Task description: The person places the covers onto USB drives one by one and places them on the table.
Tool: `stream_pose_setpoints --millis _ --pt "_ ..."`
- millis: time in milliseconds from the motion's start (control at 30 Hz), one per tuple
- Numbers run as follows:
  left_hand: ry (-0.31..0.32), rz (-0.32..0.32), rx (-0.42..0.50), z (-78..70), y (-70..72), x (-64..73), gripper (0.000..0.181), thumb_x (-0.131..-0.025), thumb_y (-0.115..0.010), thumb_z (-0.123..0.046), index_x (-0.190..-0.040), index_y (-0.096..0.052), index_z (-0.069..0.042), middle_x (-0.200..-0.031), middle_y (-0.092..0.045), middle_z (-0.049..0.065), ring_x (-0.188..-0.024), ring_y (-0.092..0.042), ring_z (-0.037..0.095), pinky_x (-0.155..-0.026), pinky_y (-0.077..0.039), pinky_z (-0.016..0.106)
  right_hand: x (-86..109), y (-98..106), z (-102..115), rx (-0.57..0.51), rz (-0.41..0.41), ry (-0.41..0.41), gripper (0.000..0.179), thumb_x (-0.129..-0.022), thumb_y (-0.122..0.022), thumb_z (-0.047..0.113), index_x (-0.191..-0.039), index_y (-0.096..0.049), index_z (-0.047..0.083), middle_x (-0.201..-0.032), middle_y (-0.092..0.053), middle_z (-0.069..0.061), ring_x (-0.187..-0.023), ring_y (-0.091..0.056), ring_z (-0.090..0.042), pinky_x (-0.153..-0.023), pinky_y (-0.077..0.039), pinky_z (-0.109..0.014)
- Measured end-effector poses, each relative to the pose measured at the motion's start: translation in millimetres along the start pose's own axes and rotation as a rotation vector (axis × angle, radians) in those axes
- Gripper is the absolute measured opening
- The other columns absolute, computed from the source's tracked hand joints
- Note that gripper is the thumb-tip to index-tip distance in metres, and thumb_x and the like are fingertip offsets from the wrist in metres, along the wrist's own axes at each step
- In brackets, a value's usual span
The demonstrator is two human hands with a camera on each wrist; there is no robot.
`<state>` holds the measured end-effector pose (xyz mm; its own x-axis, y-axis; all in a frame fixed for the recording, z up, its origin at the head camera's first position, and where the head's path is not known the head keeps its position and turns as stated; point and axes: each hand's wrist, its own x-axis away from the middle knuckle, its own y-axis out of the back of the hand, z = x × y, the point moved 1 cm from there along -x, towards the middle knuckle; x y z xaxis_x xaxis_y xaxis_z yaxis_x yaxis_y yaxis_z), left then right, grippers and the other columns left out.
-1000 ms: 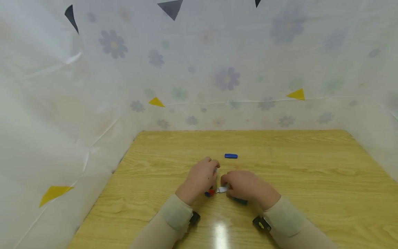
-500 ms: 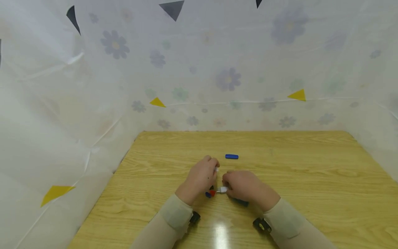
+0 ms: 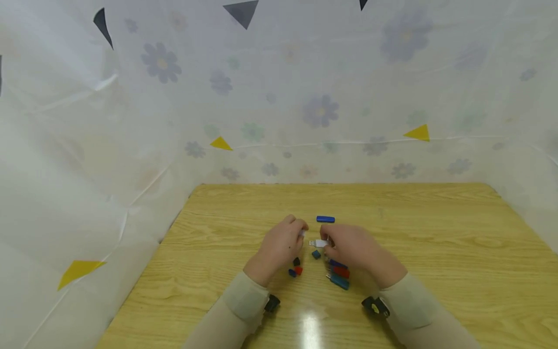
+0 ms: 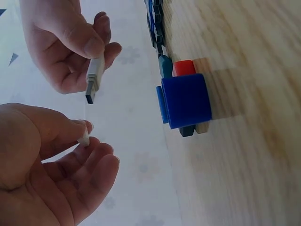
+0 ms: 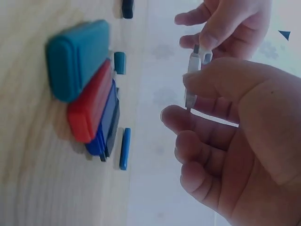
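Observation:
My right hand (image 3: 357,248) pinches a white USB flash drive (image 3: 321,243) between thumb and fingers, its bare metal plug pointing left. Facing it, my left hand (image 3: 279,249) pinches a small white cap (image 4: 84,139) between thumb and fingertip. Plug and cap are apart, both held above the table. Beneath my right hand lie uncapped flash drives: teal (image 3: 339,281), red (image 3: 341,272) and blue (image 3: 337,263), with a dark one (image 5: 113,129) beyond. Loose caps lie by my left hand: black (image 3: 296,261), red (image 3: 298,271) and blue (image 3: 292,273). A teal cap (image 3: 316,254) sits between the hands.
Farther back on the wooden table (image 3: 244,203) lies a blue flash drive (image 3: 325,219) with no plug showing. Pale flowered sheeting (image 3: 279,106) hangs behind the table and along its sides.
My right hand has moved forward and slightly right with the white flash drive, uncovering the drives and the teal cap. The left hand has stayed nearly in place, holding the white cap.

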<state>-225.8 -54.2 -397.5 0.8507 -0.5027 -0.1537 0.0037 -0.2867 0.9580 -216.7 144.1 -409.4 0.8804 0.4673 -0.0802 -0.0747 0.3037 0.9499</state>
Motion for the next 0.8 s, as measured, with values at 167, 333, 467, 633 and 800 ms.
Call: stream_pose_setpoints --millis 167,333,467,633,800 --pt "-0.019 -0.006 0.022 -1.0 2.5 0.0 0.023 -0.105 -0.058 -0.018 -0.126 -0.068 -0.015 -0.113 -0.060 0.001 -0.086 -0.057 0.009 -0.072 -0.051 0.023 2.5 10.0 -3.5 -0.009 -0.030 -0.024 0.009 -0.094 -0.068 0.019 -0.096 -0.059 0.019 -0.077 -0.055 0.011 -0.053 -0.046 -0.009 -0.049 -0.041 -0.028" --pt "-0.033 -0.004 0.049 -2.1 4.6 0.0 0.026 -0.105 -0.058 -0.022 -0.129 -0.066 -0.015 -0.110 -0.061 0.000 -0.082 -0.054 0.008 -0.069 -0.049 0.024 2.9 16.1 -4.0 -0.019 -0.050 -0.039 0.011 -0.094 -0.070 0.020 -0.096 -0.060 0.019 -0.079 -0.056 0.010 -0.055 -0.046 -0.010 -0.050 -0.040 -0.029" --pt "-0.043 -0.004 0.064 -2.4 4.6 -0.7 0.027 -0.104 -0.061 -0.022 -0.129 -0.066 -0.014 -0.108 -0.061 -0.001 -0.079 -0.052 0.008 -0.068 -0.048 0.023 3.0 17.7 -4.2 -0.019 -0.074 -0.026 0.011 -0.093 -0.071 0.021 -0.096 -0.060 0.019 -0.079 -0.056 0.011 -0.054 -0.045 -0.009 -0.049 -0.040 -0.028" --pt "-0.062 -0.014 0.068 -3.3 5.1 -0.8 0.026 -0.103 -0.063 -0.022 -0.128 -0.066 -0.014 -0.108 -0.062 -0.001 -0.083 -0.056 0.008 -0.069 -0.049 0.023 3.6 17.6 -4.2 -0.014 -0.090 -0.012 0.011 -0.093 -0.070 0.021 -0.096 -0.060 0.019 -0.080 -0.055 0.012 -0.054 -0.043 -0.008 -0.049 -0.039 -0.027" --pt "-0.073 -0.025 0.067 -3.4 4.8 -0.3 0.027 -0.102 -0.064 -0.023 -0.128 -0.066 -0.015 -0.107 -0.063 -0.002 -0.084 -0.056 0.008 -0.069 -0.049 0.022 4.2 18.1 -3.0 -0.021 -0.105 0.000 0.011 -0.093 -0.071 0.021 -0.096 -0.060 0.020 -0.080 -0.055 0.013 -0.055 -0.043 -0.008 -0.050 -0.039 -0.027"
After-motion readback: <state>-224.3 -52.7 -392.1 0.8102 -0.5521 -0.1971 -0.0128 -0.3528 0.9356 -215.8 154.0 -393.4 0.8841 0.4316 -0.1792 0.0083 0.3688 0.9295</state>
